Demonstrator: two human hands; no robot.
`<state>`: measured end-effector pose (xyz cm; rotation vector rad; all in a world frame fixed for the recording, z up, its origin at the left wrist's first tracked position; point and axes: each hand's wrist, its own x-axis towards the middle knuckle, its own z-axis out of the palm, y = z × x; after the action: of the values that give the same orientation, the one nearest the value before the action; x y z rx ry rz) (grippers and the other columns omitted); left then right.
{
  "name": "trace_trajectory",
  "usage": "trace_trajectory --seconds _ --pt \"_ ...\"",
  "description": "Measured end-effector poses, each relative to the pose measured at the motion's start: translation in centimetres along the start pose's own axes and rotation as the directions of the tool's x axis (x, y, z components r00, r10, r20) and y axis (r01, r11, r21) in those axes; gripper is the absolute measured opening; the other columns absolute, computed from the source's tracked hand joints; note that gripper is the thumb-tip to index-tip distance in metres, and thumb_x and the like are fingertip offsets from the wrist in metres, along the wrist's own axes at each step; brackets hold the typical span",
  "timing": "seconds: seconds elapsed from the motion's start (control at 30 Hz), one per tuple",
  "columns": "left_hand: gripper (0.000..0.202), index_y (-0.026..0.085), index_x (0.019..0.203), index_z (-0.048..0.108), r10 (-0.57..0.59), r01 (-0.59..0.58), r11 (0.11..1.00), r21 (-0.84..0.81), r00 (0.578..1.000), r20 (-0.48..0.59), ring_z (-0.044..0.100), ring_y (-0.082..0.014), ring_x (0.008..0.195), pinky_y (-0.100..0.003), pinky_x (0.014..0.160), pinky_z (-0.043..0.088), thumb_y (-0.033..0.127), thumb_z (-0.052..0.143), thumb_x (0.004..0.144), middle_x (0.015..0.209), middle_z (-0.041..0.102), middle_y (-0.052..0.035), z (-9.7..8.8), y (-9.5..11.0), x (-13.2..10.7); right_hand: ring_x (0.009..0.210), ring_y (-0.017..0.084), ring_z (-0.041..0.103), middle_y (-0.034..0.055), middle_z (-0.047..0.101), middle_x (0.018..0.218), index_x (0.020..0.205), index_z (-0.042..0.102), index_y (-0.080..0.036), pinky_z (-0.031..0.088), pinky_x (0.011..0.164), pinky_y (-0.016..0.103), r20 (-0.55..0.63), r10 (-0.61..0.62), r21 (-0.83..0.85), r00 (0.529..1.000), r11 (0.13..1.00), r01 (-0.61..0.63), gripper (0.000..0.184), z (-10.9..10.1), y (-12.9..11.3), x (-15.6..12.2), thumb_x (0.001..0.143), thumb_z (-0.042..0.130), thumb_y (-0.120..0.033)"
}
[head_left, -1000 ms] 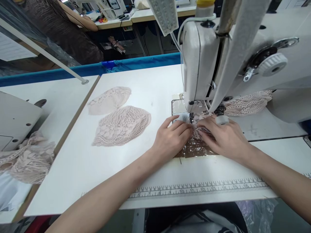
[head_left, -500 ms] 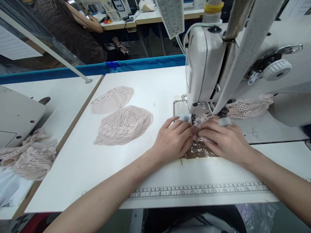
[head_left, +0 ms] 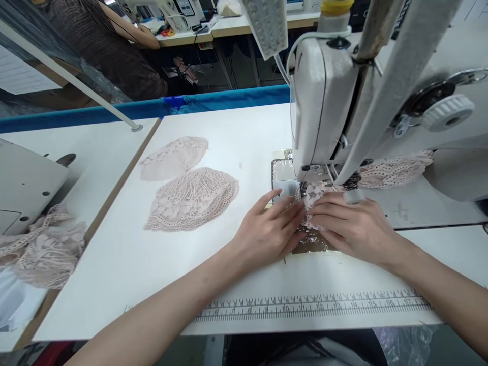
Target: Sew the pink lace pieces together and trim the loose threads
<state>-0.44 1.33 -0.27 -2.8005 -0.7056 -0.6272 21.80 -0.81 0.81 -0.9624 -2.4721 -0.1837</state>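
A pale pink lace piece [head_left: 311, 195] lies beneath the sewing machine head [head_left: 324, 101], at the needle area. My left hand [head_left: 269, 229] has its fingertips on the lace's left edge, fingers bent over it and the little finger out towards the metal plate [head_left: 284, 175]. On the other side, my right hand [head_left: 353, 223] holds the same lace, fingers together and pressed down on it. Its thumb is mostly hidden. The machine's foot and needle are partly covered by the head and my fingers.
Two lace cup-shaped pieces [head_left: 194, 201] lie on the white table [head_left: 213, 269] at left. More lace [head_left: 396, 170] lies behind the machine's needle end. A printed ruler [head_left: 305, 307] runs along the front edge. Crumpled lace [head_left: 53, 254] sits at far left. A person [head_left: 110, 51] works beyond.
The lace between my hands is more spread out and more of it shows. My left fingers have straightened and drawn slightly nearer me. The view has shifted a little.
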Motion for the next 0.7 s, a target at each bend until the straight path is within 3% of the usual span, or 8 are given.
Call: trace_trajectory --seconds 0.7 --pt "0.030 0.015 0.111 0.068 0.017 -0.015 0.997 0.076 1.000 -0.021 0.063 -0.0212 0.111 -0.046 0.108 0.040 0.034 0.053 0.094 0.108 0.073 -0.0065 -0.06 0.15 0.16 0.074 0.014 0.067 -0.0003 0.075 0.091 0.084 0.071 -0.016 0.043 0.052 0.027 -0.004 0.020 0.011 1.000 1.000 -0.020 0.020 0.09 -0.28 0.24 0.088 0.053 -0.008"
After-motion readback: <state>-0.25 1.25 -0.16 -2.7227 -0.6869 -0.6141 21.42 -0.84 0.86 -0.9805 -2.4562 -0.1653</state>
